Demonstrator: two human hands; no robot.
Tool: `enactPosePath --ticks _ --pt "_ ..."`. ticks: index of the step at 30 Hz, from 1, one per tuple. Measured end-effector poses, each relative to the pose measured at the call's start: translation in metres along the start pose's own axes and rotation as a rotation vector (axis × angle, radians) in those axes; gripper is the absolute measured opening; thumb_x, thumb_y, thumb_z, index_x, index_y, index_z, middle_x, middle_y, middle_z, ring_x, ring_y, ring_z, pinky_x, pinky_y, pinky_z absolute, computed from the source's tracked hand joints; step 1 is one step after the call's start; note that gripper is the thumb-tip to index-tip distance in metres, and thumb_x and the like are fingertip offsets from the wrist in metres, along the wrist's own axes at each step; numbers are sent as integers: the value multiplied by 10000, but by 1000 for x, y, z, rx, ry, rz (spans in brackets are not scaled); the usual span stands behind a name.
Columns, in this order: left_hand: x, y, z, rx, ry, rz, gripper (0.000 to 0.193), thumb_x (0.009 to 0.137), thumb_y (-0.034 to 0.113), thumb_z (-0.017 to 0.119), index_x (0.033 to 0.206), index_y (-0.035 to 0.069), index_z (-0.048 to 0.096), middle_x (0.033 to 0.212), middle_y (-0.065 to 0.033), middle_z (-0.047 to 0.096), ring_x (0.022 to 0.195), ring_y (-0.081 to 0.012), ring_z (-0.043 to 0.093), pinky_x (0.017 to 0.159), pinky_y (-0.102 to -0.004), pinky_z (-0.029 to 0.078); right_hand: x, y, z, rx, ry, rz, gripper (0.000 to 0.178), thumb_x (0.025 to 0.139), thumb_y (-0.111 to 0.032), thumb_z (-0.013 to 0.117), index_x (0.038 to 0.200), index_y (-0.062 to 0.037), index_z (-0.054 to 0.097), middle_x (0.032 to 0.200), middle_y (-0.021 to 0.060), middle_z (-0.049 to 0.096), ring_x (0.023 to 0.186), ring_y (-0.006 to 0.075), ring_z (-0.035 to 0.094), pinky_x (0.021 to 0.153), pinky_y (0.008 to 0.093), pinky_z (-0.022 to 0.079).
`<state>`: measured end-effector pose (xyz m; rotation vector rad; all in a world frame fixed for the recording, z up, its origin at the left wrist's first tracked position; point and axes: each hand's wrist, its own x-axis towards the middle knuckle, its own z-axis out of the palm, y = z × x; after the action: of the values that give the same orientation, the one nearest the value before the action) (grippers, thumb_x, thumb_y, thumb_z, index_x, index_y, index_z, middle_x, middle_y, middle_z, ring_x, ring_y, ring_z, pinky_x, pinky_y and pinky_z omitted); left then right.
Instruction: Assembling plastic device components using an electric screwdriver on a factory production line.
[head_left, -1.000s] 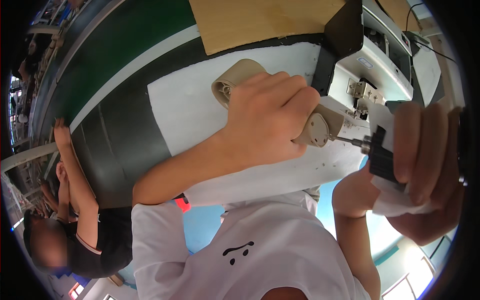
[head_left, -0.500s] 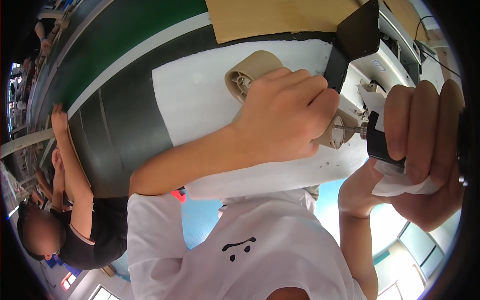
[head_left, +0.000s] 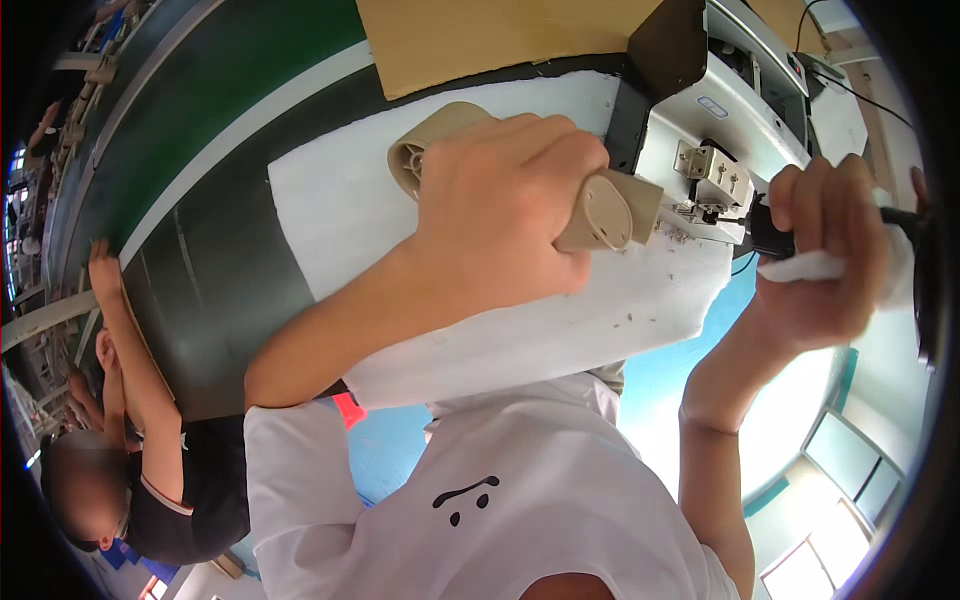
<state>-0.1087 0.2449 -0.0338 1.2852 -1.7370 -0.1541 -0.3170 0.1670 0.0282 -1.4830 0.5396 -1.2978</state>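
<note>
My left hand [head_left: 500, 205] is closed around a beige plastic housing [head_left: 606, 214], shaped like a hair dryer body. Its round, open-ended barrel shows beyond my knuckles, and a rounded end faces right. The grip hides the middle. In my right hand [head_left: 830, 255] is a black electric screwdriver [head_left: 770, 228] with white wrapping [head_left: 805, 267] around it. The screwdriver's bit points left, at the small metal pick-up block [head_left: 718, 178] on the front of a screw feeder [head_left: 690, 118]. Whether a screw sits on the bit is too small to tell.
Beneath my left hand lies a white foam sheet [head_left: 345, 215], with small screws [head_left: 680, 234] scattered near the feeder. Brown cardboard [head_left: 500, 40] lies behind it. A green conveyor belt [head_left: 265, 75] runs along the far side. At the left, a co-worker [head_left: 190, 500] reaches toward the bench.
My right hand has drawn the screwdriver away from the housing and brought its bit to the feeder. My left hand and the housing have shifted left, with the housing's end turned.
</note>
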Motion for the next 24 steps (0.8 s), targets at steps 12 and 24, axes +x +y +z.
enactPosePath --ticks 12,24 --pt "-2 -1 4 -23 7 -35 243 538 -22 654 759 73 620 642 -56 579 529 -227 519 490 -288 410 -13 31 8 -179 277 -103 473 893 48 482 1346 -31 372 645 46 410 519 122 345 537 324 406" --pt "-4 1 1 -32 24 -8 243 539 -15 656 763 72 622 648 -51 569 518 -226 505 480 -298 389 -26 22 12 269 355 210 386 890 -6 530 1254 -89 434 677 28 403 529 92 351 523 276 356"
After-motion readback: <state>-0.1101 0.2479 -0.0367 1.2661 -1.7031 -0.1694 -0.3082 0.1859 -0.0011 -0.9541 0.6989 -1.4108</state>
